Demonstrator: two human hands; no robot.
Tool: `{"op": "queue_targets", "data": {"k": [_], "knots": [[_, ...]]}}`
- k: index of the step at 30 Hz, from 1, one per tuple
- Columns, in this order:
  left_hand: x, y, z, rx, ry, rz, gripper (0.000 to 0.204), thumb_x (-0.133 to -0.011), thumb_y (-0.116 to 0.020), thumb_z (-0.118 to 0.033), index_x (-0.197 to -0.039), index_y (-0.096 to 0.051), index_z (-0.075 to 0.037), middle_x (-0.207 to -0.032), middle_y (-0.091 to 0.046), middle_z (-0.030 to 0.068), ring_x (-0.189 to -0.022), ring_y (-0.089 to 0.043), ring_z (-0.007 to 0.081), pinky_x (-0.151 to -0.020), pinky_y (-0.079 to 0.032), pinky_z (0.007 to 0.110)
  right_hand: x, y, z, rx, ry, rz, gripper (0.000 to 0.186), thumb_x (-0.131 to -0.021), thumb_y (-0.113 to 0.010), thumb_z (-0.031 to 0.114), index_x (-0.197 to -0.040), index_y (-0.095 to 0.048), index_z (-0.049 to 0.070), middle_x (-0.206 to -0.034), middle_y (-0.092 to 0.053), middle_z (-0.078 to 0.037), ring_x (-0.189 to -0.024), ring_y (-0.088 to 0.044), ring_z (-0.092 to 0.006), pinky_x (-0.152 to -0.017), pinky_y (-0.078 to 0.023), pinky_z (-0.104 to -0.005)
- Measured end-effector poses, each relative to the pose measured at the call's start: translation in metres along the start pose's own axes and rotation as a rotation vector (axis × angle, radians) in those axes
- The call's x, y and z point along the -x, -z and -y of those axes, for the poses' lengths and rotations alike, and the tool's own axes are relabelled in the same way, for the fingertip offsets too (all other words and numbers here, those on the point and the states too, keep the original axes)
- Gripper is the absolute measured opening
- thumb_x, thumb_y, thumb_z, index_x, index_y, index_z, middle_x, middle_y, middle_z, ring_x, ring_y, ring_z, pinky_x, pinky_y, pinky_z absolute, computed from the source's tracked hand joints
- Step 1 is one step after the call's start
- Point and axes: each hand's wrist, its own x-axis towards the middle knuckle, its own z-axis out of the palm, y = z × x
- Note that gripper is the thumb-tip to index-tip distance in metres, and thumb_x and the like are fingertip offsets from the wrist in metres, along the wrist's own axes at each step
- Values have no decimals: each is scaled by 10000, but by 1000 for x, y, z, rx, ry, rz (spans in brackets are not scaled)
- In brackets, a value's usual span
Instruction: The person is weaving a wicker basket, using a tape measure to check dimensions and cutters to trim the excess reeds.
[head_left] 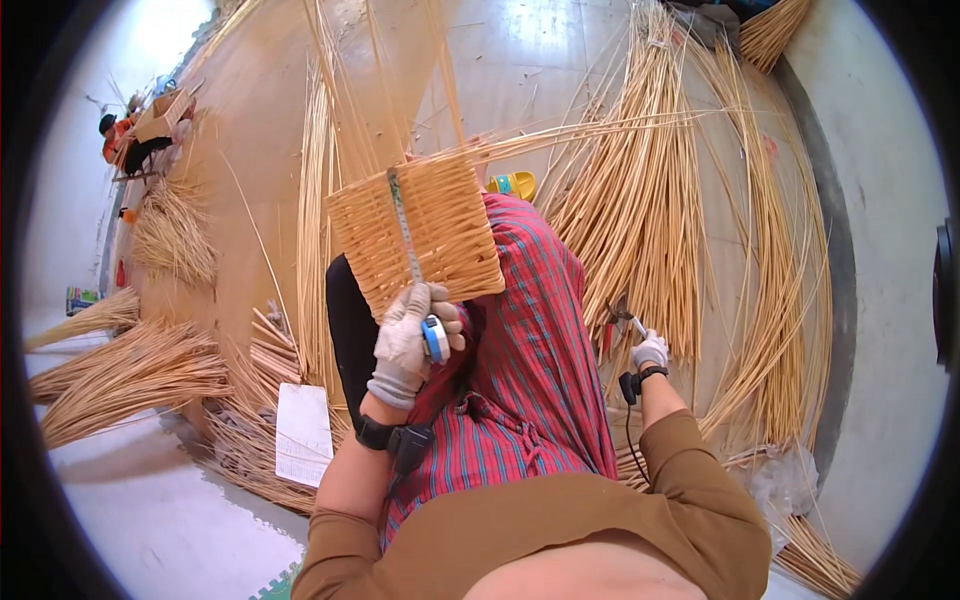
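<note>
My gloved left hand (402,338) is closed around a blue and white tape measure (436,340). Its blade (404,228) stretches across a woven wicker panel (452,225), which lies tilted on my lap with long loose rods sticking out at its far side. Out to the right, my gloved right hand (650,350) is closed on a hand tool (636,323) with a dark metal end, held low by the butts of a large bundle of rods (645,190). What kind of tool it is I cannot make out.
More rods (775,260) lie along the right wall, and further bundles (140,375) at the left. A printed white sheet (303,432) rests on rods left of my leg. A yellow slipper (520,184) shows beyond my knee. Another person (118,135) sits far left.
</note>
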Motion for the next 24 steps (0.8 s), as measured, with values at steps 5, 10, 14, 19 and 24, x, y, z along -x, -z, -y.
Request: {"op": "queue_targets", "data": {"k": [5,10,14,19,24], "knots": [[7,0,56,-30,82,-66,407,-1108,-509,-413,-1160,-598,-19,-878,-704,116,-677,-708,230,-575,-614,386,-8,16,5,-119,16,74,445,-827,-731,222,-1234,-608,92,-1251,-691,-246,-1206,-657,-425,-1018,-529,-497],[-4,3,63,-46,69,-6,356,-1125,-490,-335,-1310,-522,-32,-963,-706,133,-744,-714,233,-605,-632,389,15,23,10,-204,247,40,362,-969,-653,326,-1252,-595,109,-1112,-717,-278,-1086,-674,-483,-911,-522,-564],[-3,9,60,8,114,26,315,-1124,-496,-303,-1330,-512,-65,-1017,-696,135,-786,-709,236,-615,-631,387,44,29,15,-141,252,-68,343,-1013,-610,388,-1220,-619,115,-1084,-717,-281,-1058,-669,-503,-883,-511,-592],[-15,2,71,79,114,101,338,-1096,-552,-370,-1236,-588,-65,-930,-698,104,-750,-708,230,-586,-592,363,18,24,-56,-628,240,-151,426,-1037,-593,481,-1136,-653,71,-863,-724,-135,-773,-700,-313,-698,-546,-481],[-6,9,71,132,33,42,273,-1098,-568,-315,-1235,-587,-80,-969,-692,102,-792,-690,225,-630,-612,368,99,121,-2,-1298,189,747,577,-1043,-471,679,-1105,-670,141,-595,-275,91,-420,-213,-61,-404,-177,-261]]}}
